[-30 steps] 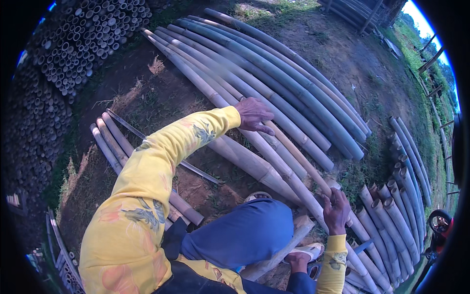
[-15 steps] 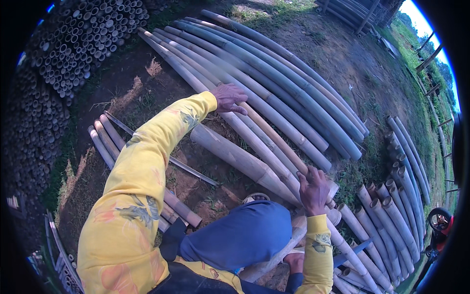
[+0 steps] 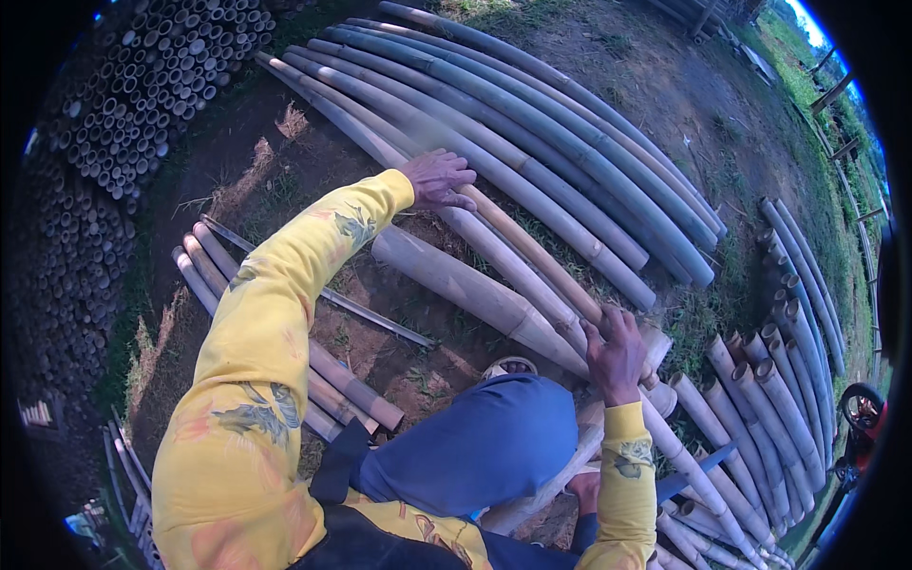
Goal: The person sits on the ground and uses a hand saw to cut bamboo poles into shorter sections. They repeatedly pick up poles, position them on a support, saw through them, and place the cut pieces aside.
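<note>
A slender tan bamboo pole (image 3: 537,255) lies slantwise in front of me, beside thicker pale poles. My left hand (image 3: 439,179) is closed over its upper stretch, the thumb pointing right. Lower down, near the pole's near end, my right hand (image 3: 616,354) curls its fingers round it. A thick bamboo pole (image 3: 475,294) lies just below, between my hands and my bent knee. Beyond the held pole, several long greenish-grey bamboo poles (image 3: 570,157) lie side by side on the ground.
Stacked bamboo (image 3: 161,76) shows its round ends at the far left. Cut bamboo lengths (image 3: 774,408) lie at the right, with a flat, dark blade-shaped thing (image 3: 698,472) among them. Shorter pieces (image 3: 356,394) lie left of my knee. A red wheeled vehicle (image 3: 863,423) stands at the right edge.
The view has shifted slightly, so the poles at the right appear lower and farther right. Both hands stay on the slender bamboo pole with little visible change.
</note>
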### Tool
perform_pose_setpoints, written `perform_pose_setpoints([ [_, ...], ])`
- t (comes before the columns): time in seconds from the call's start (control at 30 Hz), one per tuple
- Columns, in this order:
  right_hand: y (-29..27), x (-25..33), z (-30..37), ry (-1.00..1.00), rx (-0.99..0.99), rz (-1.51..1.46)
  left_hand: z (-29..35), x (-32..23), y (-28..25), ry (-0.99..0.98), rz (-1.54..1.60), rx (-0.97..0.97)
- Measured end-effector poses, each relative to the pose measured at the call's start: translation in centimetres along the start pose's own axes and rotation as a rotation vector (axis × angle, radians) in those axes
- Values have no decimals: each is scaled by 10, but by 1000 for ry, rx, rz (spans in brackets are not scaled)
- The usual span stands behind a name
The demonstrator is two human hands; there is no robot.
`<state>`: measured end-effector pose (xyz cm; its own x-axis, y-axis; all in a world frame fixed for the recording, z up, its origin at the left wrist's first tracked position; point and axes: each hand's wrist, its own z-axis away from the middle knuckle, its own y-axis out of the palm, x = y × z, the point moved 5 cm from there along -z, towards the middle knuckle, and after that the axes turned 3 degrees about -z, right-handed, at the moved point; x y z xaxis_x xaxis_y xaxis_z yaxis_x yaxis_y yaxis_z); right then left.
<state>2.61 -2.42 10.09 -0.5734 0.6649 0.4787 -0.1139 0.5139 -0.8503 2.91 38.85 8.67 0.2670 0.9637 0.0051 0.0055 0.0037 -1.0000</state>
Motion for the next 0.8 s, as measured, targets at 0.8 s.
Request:
perform_pose_setpoints([
  [0.8,-5,-63,87,147,-428,-133,-89,-180,94,211,132,531],
])
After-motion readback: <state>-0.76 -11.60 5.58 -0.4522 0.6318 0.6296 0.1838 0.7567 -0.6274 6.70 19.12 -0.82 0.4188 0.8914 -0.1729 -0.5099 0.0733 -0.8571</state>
